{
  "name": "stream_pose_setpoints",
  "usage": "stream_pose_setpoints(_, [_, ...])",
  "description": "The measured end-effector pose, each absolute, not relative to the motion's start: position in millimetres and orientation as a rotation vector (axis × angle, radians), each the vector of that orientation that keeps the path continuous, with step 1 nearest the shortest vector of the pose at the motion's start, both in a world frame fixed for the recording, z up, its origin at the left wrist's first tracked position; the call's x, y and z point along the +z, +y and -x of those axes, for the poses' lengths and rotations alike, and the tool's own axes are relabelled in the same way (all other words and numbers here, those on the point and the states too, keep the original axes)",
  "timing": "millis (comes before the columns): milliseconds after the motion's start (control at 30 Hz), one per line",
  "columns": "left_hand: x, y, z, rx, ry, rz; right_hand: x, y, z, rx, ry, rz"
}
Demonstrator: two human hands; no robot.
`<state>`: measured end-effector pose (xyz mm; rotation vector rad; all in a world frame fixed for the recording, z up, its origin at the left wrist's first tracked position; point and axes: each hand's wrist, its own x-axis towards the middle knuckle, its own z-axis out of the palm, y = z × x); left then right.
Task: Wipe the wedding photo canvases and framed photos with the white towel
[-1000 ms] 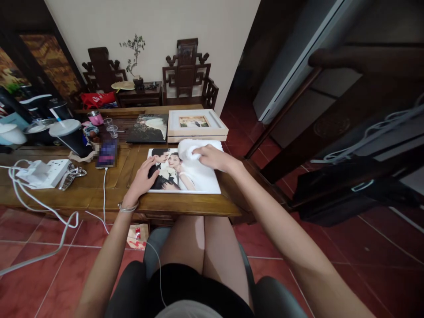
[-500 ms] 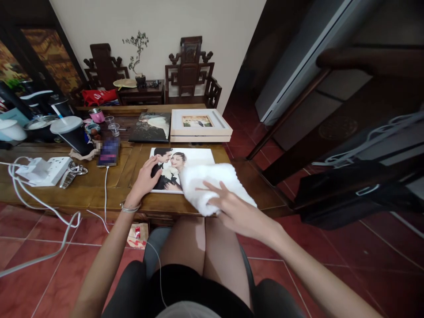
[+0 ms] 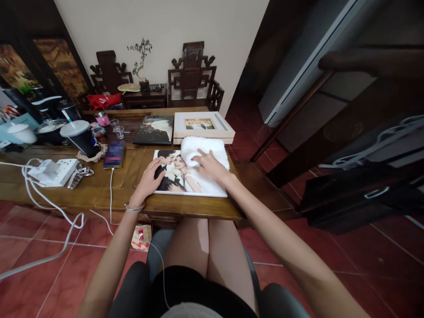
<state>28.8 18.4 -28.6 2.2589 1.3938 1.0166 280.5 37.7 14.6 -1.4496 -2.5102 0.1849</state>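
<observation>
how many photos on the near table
3 visible: the couple's portrait under the left hand, the dark photo panel behind it, and the framed photo beside that; others could be hidden underneath.

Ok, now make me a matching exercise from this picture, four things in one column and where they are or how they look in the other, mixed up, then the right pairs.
Things
1. Towel
2. Phone
3. Left hand
4. Mug

Places and looks
A. Resting on the left side of the photo
B. Pink, near small clear cups
C. Under the right hand
D. On the table, with a white cable at its near end

Right pairs: 1-C, 2-D, 3-A, 4-B
</observation>
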Motion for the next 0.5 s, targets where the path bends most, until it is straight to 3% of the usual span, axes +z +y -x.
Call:
stream_pose_setpoints(300, [-30.2, 20.1, -30.3, 0.915, 1.437, -2.27, 24.9, -102.8, -282.7, 0.378, -2.694, 1.178])
stream_pose_setpoints(500, [-30.8, 21.5, -28.5, 0.913, 1.41, -2.283, 32.8, -54.2, -279.0, 0.495, -2.67, 1.136])
